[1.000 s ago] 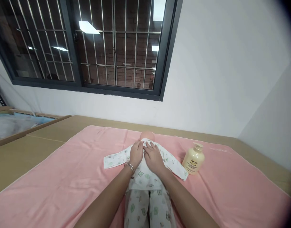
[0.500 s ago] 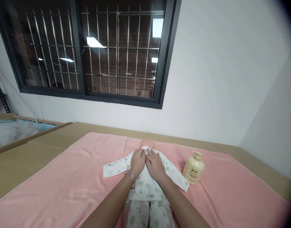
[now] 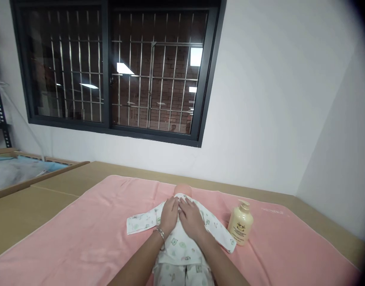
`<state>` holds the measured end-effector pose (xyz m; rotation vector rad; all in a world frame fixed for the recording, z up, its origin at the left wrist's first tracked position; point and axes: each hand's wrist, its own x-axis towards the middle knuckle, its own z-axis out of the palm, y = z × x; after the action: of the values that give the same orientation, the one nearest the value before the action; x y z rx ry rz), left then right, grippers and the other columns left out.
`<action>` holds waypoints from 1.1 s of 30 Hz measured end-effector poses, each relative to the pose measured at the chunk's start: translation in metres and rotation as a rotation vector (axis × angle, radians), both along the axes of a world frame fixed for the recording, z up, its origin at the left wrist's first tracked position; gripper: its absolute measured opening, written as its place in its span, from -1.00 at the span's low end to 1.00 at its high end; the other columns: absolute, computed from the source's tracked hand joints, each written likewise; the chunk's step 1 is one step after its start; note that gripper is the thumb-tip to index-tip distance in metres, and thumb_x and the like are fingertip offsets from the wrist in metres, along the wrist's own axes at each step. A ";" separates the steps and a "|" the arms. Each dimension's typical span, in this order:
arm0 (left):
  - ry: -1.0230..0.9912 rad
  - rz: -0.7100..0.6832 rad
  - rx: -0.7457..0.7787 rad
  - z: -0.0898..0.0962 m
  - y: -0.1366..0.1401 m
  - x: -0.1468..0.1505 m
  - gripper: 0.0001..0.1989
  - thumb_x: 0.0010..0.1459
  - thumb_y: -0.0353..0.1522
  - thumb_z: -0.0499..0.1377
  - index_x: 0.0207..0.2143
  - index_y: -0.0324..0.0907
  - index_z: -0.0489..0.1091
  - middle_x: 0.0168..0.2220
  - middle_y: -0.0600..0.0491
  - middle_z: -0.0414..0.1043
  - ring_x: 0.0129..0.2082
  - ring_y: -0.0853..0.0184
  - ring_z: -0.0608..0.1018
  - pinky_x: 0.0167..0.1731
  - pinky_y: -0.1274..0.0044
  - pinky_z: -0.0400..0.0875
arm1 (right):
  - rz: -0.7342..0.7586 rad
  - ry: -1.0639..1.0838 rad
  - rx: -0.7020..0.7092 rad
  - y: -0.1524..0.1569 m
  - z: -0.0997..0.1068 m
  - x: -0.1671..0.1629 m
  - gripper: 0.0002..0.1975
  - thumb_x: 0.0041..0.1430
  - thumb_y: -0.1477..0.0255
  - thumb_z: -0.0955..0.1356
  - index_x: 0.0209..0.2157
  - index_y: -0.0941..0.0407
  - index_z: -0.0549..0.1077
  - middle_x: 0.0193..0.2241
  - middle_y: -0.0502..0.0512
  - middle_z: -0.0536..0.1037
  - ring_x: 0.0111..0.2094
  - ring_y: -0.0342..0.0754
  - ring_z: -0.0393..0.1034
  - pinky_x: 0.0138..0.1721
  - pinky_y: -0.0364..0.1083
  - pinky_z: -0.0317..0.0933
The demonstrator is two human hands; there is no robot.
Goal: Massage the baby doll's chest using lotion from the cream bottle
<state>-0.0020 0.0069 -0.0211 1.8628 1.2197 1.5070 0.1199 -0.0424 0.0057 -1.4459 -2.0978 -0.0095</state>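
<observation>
Open and flat, gripping nothing, the left hand [image 3: 169, 214] and right hand [image 3: 191, 217] rest side by side on the chest of the patterned shirt [image 3: 183, 243]. The doll [image 3: 183, 190] wearing it lies on the towel [image 3: 101, 226], near the bottle [image 3: 241, 225].

You're in a plain room, exact kind unclear. You face a white wall [image 3: 260, 119], barred window [image 3: 140, 91] and tabletop [image 3: 60, 180].
</observation>
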 end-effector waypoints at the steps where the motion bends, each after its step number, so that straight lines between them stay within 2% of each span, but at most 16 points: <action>1: 0.047 0.005 0.026 -0.002 -0.003 0.000 -0.65 0.27 -0.25 -0.05 -0.05 -0.09 0.44 0.06 -0.04 0.43 0.15 0.19 0.36 0.24 0.27 0.04 | -0.044 0.045 0.002 0.004 -0.001 0.006 -0.54 0.31 0.41 0.10 0.19 0.09 0.29 0.22 0.12 0.26 0.27 0.05 0.04 0.25 0.10 -0.11; 3: 0.143 0.024 0.045 -0.005 -0.008 0.001 -0.62 0.27 -0.24 -0.05 0.04 -0.12 0.39 0.15 -0.04 0.35 0.25 0.18 0.24 0.28 0.25 -0.08 | -0.167 0.090 0.010 0.010 -0.005 0.015 -0.54 0.33 0.36 0.08 0.15 0.16 0.34 0.18 0.20 0.31 0.23 0.06 0.13 0.23 0.07 -0.05; 5: 0.220 0.043 0.031 -0.007 -0.010 0.001 -0.59 0.27 -0.25 -0.06 0.08 -0.16 0.35 0.19 -0.06 0.30 0.28 0.15 0.18 0.28 0.22 -0.09 | -0.273 0.071 0.028 0.011 -0.009 0.016 -0.53 0.33 0.34 0.08 0.11 0.20 0.38 0.13 0.27 0.37 0.19 0.09 0.20 0.21 0.06 -0.01; 9: 0.321 0.110 0.018 -0.009 -0.008 0.002 -0.55 0.26 -0.27 -0.08 0.13 -0.22 0.30 0.21 -0.11 0.27 0.28 0.10 0.17 0.27 0.22 -0.05 | -0.347 0.001 0.055 0.008 -0.010 0.010 -0.56 0.32 0.34 0.09 0.04 0.20 0.42 0.04 0.28 0.46 0.11 0.11 0.29 0.12 0.02 0.09; 14: 0.408 0.213 0.043 -0.007 -0.011 0.004 -0.55 0.23 -0.28 -0.08 0.10 -0.26 0.30 0.14 -0.20 0.29 0.17 0.05 0.29 0.17 0.23 0.12 | -0.268 -0.065 0.015 0.012 -0.001 0.015 -0.65 0.27 0.37 0.15 -0.09 0.18 0.45 -0.13 0.24 0.54 -0.10 0.09 0.40 -0.04 -0.02 0.18; 17: 0.415 0.248 0.064 -0.006 -0.012 0.004 -0.58 0.22 -0.27 -0.05 0.07 -0.21 0.33 0.11 -0.19 0.29 0.13 0.04 0.31 0.14 0.23 0.17 | -0.203 -0.050 0.021 0.017 -0.002 0.021 -0.63 0.27 0.40 0.14 0.00 0.21 0.41 -0.01 0.26 0.47 0.00 0.07 0.34 0.04 -0.02 0.11; 21: 0.359 0.157 0.083 -0.002 -0.012 0.003 -0.63 0.18 -0.29 0.03 0.02 -0.13 0.36 0.05 -0.12 0.36 0.10 0.06 0.34 0.16 0.20 0.12 | -0.145 -0.037 0.013 0.020 -0.009 0.025 -0.55 0.29 0.41 0.13 0.15 0.25 0.30 0.14 0.26 0.36 0.16 0.06 0.19 0.18 -0.01 -0.04; 24: 0.213 0.039 0.096 0.002 -0.014 0.002 -0.69 0.18 -0.30 0.05 -0.04 -0.09 0.41 0.02 -0.09 0.39 0.08 0.07 0.36 0.18 0.20 0.08 | -0.115 -0.054 0.028 0.018 -0.007 0.025 -0.54 0.30 0.42 0.11 0.17 0.24 0.28 0.15 0.24 0.34 0.18 0.04 0.17 0.18 -0.02 -0.05; 26: 0.110 -0.014 0.088 0.005 -0.016 0.002 -0.73 0.17 -0.30 0.08 -0.09 -0.06 0.44 -0.01 -0.08 0.42 0.05 0.07 0.37 0.18 0.21 0.09 | -0.127 -0.067 0.045 0.014 -0.003 0.024 -0.55 0.29 0.43 0.11 0.14 0.22 0.32 0.08 0.23 0.42 0.10 0.03 0.26 0.12 -0.05 0.02; 28: 0.047 -0.033 0.071 0.007 -0.019 0.002 -0.77 0.14 -0.30 0.11 -0.15 -0.05 0.46 -0.06 -0.07 0.44 0.02 0.07 0.39 0.15 0.21 0.12 | -0.176 -0.098 0.043 0.008 0.003 0.020 -0.60 0.29 0.43 0.12 0.04 0.19 0.41 -0.08 0.21 0.52 -0.04 0.04 0.37 0.00 -0.06 0.11; 31: 0.064 -0.011 0.078 0.009 -0.024 0.003 -0.81 0.13 -0.32 0.11 -0.23 -0.04 0.48 -0.12 -0.07 0.45 -0.02 0.06 0.39 0.12 0.20 0.16 | -0.294 -0.173 0.009 0.000 0.010 0.014 -0.65 0.30 0.38 0.12 -0.20 0.17 0.49 -0.34 0.21 0.57 -0.27 0.05 0.45 -0.22 -0.07 0.16; 33: 0.104 0.025 0.090 0.010 -0.026 0.003 -0.81 0.14 -0.33 0.09 -0.24 -0.05 0.48 -0.14 -0.07 0.45 -0.03 0.06 0.40 0.11 0.20 0.17 | -0.347 -0.209 0.000 -0.004 0.012 0.011 -0.63 0.31 0.36 0.11 -0.30 0.16 0.49 -0.42 0.22 0.55 -0.36 0.04 0.45 -0.31 -0.08 0.15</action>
<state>0.0009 -0.0186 -0.0114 2.0140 1.2441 1.5182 0.1312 -0.0465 0.0174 -1.8600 -1.9749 -0.3069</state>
